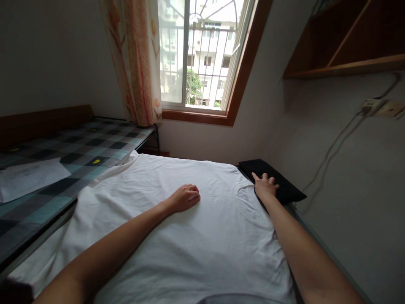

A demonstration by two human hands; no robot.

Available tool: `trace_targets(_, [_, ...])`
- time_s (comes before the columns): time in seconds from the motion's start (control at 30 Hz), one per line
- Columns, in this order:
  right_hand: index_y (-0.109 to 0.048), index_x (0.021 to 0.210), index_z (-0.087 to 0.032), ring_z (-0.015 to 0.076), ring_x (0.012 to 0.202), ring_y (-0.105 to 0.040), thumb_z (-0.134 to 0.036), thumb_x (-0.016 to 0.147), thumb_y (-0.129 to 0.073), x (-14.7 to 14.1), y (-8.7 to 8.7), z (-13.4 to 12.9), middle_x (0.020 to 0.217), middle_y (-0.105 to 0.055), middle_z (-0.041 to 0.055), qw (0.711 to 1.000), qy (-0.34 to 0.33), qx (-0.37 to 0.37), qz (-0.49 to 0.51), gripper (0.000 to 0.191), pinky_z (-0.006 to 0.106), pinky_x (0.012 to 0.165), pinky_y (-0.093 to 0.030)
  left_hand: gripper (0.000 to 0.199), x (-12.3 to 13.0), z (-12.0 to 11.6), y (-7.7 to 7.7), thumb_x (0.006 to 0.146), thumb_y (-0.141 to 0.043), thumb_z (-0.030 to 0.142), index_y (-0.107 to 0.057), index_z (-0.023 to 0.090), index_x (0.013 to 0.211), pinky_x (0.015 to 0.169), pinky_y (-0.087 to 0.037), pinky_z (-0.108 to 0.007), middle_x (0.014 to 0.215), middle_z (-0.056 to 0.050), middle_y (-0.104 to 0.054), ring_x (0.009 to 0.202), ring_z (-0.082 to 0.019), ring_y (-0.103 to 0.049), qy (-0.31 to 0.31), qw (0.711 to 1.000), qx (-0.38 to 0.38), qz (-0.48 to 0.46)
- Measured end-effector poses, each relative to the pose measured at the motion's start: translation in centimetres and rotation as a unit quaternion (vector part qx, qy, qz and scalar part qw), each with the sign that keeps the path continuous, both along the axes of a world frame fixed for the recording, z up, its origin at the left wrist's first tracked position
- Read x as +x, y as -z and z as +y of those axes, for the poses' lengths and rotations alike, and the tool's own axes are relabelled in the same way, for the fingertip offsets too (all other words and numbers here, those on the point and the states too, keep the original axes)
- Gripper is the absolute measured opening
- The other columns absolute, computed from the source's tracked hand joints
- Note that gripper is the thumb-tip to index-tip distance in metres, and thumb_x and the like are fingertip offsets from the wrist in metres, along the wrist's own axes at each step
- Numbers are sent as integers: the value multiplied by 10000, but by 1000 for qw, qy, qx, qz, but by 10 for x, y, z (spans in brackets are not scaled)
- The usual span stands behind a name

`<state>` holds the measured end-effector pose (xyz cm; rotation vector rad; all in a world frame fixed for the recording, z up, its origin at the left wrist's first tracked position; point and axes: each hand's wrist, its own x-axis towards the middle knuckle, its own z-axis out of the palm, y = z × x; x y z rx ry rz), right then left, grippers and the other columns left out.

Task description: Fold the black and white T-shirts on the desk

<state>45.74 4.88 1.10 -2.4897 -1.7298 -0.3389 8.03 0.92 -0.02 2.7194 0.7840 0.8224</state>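
A white T-shirt (202, 236) lies spread over the surface in front of me, its neckline (245, 194) towards the right and soft wrinkles along its edges. My left hand (185, 197) rests on the middle of the shirt, fingers curled in and close together; nothing shows in them. On the right, my right hand (265, 185) is stretched out with its fingers spread, at the shirt's collar side. It touches or lies over a flat black item (284, 185), whose kind I cannot make out, beside the wall.
At left, a bed with a checked mattress (110, 137) bears white paper sheets (31, 177). A floral curtain (136, 63) hangs beside a barred window (205, 55). Upper right, a wooden shelf (348, 63) juts out above a wall socket (370, 107) with a hanging cable (332, 147).
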Motion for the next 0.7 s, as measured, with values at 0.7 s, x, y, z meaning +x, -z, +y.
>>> trace_targets(0.7, [-451,1419,-41,289,1375,-381,-368,981,-304,-4,-18,-48,1487,-410,226,995,-73,-44,54,566,407,1102,-302,210,0,-1,-1,922,-514,253,-709,194,874,836,-462,-289,949,-73,-685,871,-167,-613,-9,1000,-19,-7])
